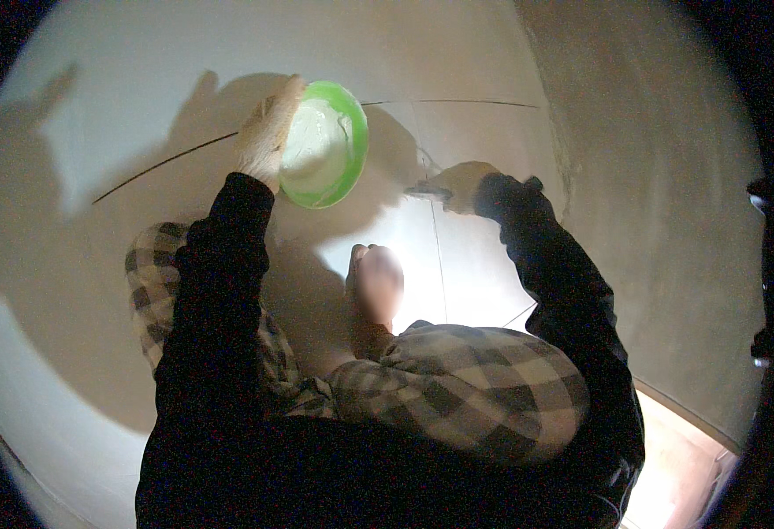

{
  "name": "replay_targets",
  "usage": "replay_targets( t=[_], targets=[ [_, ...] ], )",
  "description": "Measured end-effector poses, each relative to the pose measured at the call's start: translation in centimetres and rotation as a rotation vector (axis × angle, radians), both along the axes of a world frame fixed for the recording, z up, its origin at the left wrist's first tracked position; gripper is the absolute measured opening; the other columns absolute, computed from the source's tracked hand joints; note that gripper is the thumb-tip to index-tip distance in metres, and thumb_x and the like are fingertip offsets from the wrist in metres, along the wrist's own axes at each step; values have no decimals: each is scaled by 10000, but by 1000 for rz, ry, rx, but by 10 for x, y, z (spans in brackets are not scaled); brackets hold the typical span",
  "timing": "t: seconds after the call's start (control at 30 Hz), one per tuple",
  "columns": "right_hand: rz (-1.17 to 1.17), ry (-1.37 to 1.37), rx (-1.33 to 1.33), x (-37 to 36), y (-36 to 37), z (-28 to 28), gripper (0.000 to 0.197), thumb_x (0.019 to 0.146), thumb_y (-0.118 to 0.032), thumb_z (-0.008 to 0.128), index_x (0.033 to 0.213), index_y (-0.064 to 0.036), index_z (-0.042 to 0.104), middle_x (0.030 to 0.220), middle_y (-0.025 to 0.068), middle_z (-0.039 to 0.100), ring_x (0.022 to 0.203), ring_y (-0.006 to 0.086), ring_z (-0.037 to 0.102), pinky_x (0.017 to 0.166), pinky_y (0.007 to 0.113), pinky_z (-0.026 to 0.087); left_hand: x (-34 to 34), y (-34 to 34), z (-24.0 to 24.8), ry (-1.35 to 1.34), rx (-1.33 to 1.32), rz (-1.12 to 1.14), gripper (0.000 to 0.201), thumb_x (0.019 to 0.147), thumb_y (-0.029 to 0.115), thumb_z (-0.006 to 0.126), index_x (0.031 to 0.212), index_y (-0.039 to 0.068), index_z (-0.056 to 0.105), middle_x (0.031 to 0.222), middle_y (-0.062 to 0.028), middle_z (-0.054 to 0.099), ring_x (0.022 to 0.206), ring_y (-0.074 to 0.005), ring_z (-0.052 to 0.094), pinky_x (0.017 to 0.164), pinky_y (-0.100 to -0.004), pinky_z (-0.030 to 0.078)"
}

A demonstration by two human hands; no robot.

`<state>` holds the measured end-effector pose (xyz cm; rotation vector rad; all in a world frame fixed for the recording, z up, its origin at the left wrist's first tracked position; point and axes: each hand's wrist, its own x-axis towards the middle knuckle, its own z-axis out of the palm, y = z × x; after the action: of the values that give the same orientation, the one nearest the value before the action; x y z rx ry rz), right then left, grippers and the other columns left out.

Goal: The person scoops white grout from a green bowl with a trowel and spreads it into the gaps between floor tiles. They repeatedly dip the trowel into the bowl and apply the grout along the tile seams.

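My left hand (264, 130) is closed on the rim of a green bowl (358, 141), tilted so that its inside shows. White paste (309, 145) coats the inside of the bowl. To the right, my right hand (466, 187) is closed, low over the pale floor tiles. A small flat greyish tool (428, 189) sticks out of it to the left, close to a joint between tiles. Its handle is hidden in the hand and its exact kind is not clear.
The tiled floor (457, 132) has dark joint lines and meets a greyish wall (660, 176) on the right. My bare foot (374, 282) and knees in checked trousers (457, 379) are between my arms. A lit opening (678, 450) shows at lower right. Large shadows darken the left side.
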<state>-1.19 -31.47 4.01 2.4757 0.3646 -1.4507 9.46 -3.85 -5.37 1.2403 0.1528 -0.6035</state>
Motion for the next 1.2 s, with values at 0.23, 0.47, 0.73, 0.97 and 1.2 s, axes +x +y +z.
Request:
replay_targets(
  t=[0.23,0.47,0.73,0.97,1.2],
  targets=[
    [-12,-562,199,13,41,32,456,902,-191,508,1355,-231,490,1065,136,644,930,334,663,761,463,546,-8,-7,-23,-97,91,-39,448,975,441,536,1196,61,618,1093,-41,668,957,-143,636,817,-280,528],
    [148,-718,232,36,120,17,262,892,-88,523,1154,-76,520,942,167,585,704,309,680,586,432,568,-17,-16,-37,-795,500,-62,516,945,502,490,1193,73,634,1181,-137,651,1031,-284,623,894,-374,463],
    [-281,121,489,47,94,20,605,737,-247,750,1288,-66,576,1012,142,699,914,235,671,889,361,512,-28,-12,-7,-423,403,61,573,951,517,437,1190,33,628,1140,-177,658,1035,-295,614,910,-385,445],
    [-1144,50,987,-8,4,24,398,803,-164,727,1173,-39,648,1085,69,694,936,190,651,898,336,503,-16,-10,-24,4,-62,279,503,980,482,481,1252,71,586,1185,-74,645,1066,-185,615,929,-333,487],
    [-1133,-438,628,-26,-41,6,371,780,-209,713,1110,-49,660,1014,102,707,919,245,674,850,371,524,-10,-3,-28,25,-47,278,671,940,546,483,1243,-46,579,1189,-171,630,1075,-230,596,922,-335,459]
  ],
)
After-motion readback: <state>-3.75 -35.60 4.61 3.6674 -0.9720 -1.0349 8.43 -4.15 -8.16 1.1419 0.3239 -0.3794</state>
